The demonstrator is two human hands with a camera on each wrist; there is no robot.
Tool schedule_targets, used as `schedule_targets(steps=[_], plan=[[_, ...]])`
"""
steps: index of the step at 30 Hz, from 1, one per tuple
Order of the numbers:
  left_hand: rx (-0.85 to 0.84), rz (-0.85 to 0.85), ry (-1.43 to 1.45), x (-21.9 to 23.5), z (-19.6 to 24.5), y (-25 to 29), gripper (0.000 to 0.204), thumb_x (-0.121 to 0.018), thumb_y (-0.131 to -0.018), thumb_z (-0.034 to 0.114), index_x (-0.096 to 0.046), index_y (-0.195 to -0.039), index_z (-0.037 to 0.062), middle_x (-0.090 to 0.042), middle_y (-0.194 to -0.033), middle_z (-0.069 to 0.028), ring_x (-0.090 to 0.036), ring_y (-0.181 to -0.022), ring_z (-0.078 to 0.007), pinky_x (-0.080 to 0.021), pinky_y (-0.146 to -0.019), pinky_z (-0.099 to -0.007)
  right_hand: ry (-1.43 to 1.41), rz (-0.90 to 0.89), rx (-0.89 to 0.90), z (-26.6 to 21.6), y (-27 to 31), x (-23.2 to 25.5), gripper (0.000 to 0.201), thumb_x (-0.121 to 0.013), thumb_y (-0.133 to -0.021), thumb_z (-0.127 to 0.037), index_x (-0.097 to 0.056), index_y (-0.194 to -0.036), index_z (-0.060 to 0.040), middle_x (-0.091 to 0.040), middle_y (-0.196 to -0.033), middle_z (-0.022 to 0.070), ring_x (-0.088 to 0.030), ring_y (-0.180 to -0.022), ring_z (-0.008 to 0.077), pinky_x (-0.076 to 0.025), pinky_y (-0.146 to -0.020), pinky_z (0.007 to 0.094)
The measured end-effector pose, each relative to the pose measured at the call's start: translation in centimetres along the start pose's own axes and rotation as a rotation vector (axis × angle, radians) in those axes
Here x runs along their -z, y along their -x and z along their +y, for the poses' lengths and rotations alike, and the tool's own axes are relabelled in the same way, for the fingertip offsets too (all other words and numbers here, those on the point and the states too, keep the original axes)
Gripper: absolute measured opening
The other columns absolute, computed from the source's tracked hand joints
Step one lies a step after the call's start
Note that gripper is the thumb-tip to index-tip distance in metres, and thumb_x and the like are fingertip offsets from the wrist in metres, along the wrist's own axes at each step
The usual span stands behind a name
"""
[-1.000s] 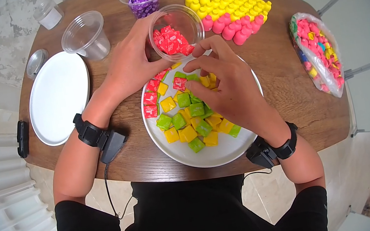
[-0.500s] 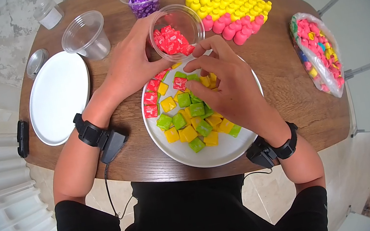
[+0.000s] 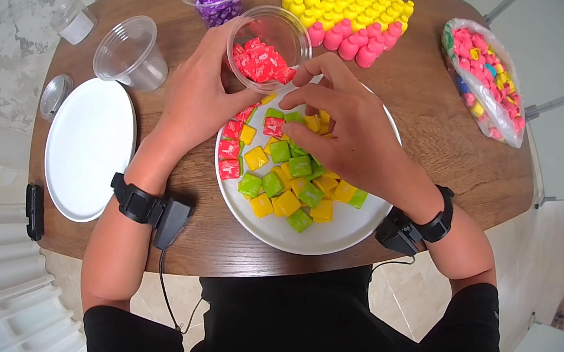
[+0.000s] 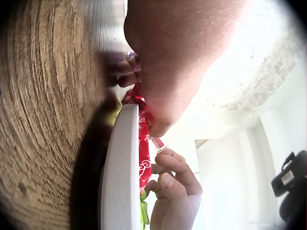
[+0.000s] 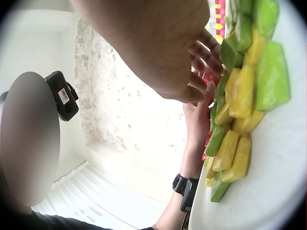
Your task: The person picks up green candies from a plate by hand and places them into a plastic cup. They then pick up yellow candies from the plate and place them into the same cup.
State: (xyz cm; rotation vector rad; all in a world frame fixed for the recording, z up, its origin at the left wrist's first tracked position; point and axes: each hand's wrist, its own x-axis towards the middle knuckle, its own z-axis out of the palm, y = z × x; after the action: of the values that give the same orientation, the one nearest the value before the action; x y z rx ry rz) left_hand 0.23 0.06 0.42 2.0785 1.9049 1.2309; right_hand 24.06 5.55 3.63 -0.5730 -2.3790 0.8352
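My left hand (image 3: 199, 89) grips a clear plastic cup (image 3: 306, 36), tilted over the far rim of a white round plate (image 3: 245, 224). Red-wrapped candies (image 3: 260, 59) lie in the cup, some close to its lip. Just right of the cup's mouth, my right hand (image 3: 352, 126) hovers above the plate with fingers loosely bent and the thumb apart; nothing shows between them. Its index fingertip is right at the cup's rim. Green candies (image 3: 301, 166) and yellow candies (image 3: 261, 205) are heaped on the plate, with several red candies (image 3: 229, 168) along its left side.
Left of the plate are an empty white oval plate (image 3: 92, 149), an empty clear cup (image 3: 146, 68) and a lidded jar (image 3: 74, 22). A cup of purple candies (image 3: 222, 5) stands behind. Yellow and pink bottles (image 3: 351, 9) fill the back right; a bag of colourful pieces (image 3: 484, 80) lies far right.
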Motion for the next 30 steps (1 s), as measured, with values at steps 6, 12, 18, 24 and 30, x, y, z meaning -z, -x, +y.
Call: schedule_targets(steps=[6,12,18,24,30], plan=[[0.098,-0.064,0.05,0.48,0.8,-0.09,0.088,-0.093,-0.08,0.024,-0.051,-0.155,0.0079,-0.062,-0.151,-0.0122,-0.061,-0.139,-0.0298,-0.049,-0.117,-0.0419,-0.001,0.011,0.025,0.01,-0.02,-0.01,0.02,-0.082,-0.089,-0.012,-0.076,-0.105,-0.0017,-0.061,-0.12,0.0105,-0.072,-0.087,0.028,-0.057,-0.073,0.043],[0.028,-0.019,-0.012,0.12,0.07,0.03,0.088,-0.091,-0.081,0.034,-0.049,-0.156,0.0149,-0.066,-0.143,-0.0124,-0.069,-0.124,-0.0367,-0.059,-0.099,-0.0445,0.002,0.004,0.014,-0.05,0.02,0.03,0.02,-0.082,-0.089,-0.012,-0.076,-0.105,-0.0019,-0.061,-0.12,0.0105,-0.072,-0.091,0.0277,-0.058,-0.076,0.0427],[0.017,-0.013,-0.02,0.08,0.01,0.05,0.088,-0.09,-0.081,0.033,-0.049,-0.156,0.0143,-0.065,-0.143,-0.0129,-0.068,-0.127,-0.0374,-0.058,-0.102,-0.0449,0.002,0.001,0.013,-0.13,-0.03,0.04,0.02,-0.082,-0.089,-0.012,-0.076,-0.106,-0.002,-0.061,-0.12,0.0104,-0.072,-0.089,0.0275,-0.058,-0.075,0.0428],[0.005,-0.004,-0.009,0.04,0.03,0.03,0.087,-0.09,-0.082,0.033,-0.049,-0.156,0.0141,-0.065,-0.143,-0.0132,-0.068,-0.127,-0.0372,-0.058,-0.102,-0.0451,0.012,-0.007,0.012,-0.03,0.0,0.06,0.02,-0.082,-0.09,-0.013,-0.076,-0.106,-0.0022,-0.061,-0.12,0.01,-0.072,-0.087,0.0265,-0.057,-0.073,0.0421],[0.004,-0.004,-0.023,0.04,0.02,0.04,0.086,-0.09,-0.082,0.032,-0.049,-0.156,0.0144,-0.065,-0.143,-0.0125,-0.068,-0.127,-0.0372,-0.058,-0.102,-0.0451,0.015,-0.008,0.016,0.0,-0.03,0.07,0.02,-0.083,-0.089,-0.013,-0.076,-0.105,-0.0022,-0.06,-0.12,0.0098,-0.072,-0.086,0.026,-0.057,-0.072,0.0418]])
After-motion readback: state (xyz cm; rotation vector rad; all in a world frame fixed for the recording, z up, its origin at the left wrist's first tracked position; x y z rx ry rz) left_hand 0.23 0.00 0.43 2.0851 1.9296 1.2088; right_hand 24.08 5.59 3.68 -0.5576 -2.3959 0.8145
